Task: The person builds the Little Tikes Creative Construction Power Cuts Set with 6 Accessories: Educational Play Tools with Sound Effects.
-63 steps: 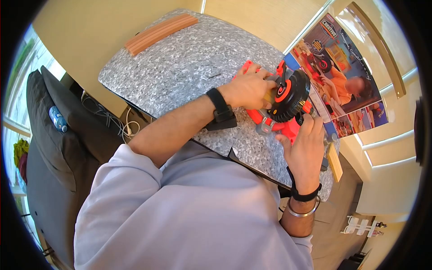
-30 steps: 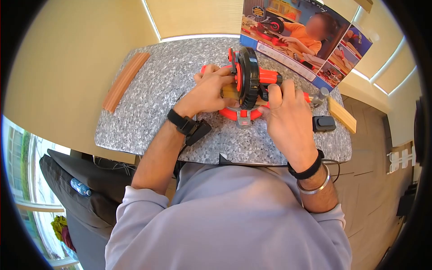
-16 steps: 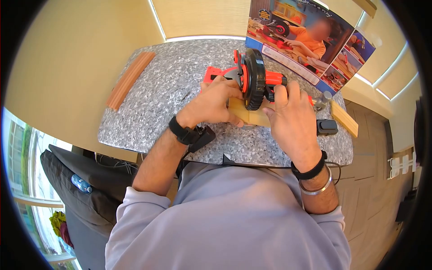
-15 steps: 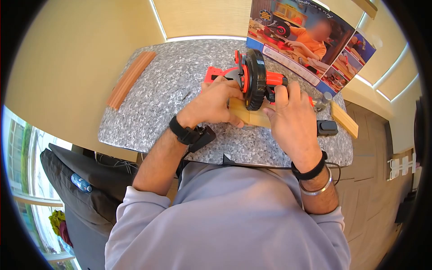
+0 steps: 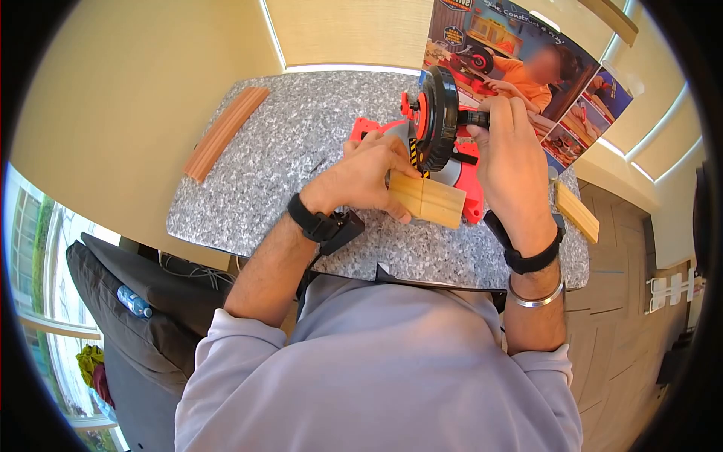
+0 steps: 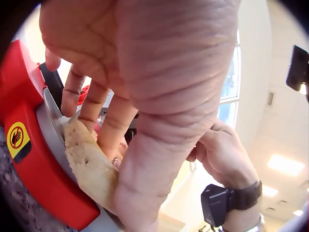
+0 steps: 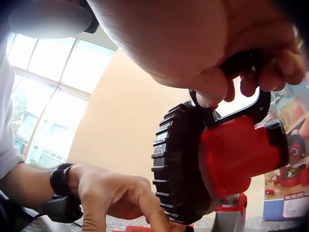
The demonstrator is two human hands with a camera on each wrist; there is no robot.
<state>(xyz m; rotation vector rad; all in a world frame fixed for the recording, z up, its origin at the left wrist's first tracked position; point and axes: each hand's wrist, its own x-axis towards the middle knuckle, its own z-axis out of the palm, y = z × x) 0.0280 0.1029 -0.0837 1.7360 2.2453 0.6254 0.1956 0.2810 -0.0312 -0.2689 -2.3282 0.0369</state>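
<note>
A red-and-black toy mitre saw stands on the speckled table, its toothed black wheel above a red base. My right hand curls its fingers round the saw's black handle, as the right wrist view also shows. On the base lies a pale wooden block with a line across its middle. My left hand grips the block's left end, thumb on the near side and fingers on the far side. In the left wrist view the block sits against the grey disc and red rim of the base.
Reddish-brown grooved strips lie at the table's far left. A printed toy box stands upright behind the saw. Another pale wooden piece lies at the right edge. A dark sofa with a bottle is on the left.
My right hand has moved up and away from beside the block onto the saw handle. The saw's wheel has risen, uncovering more of the block. My left hand stays on the block.
</note>
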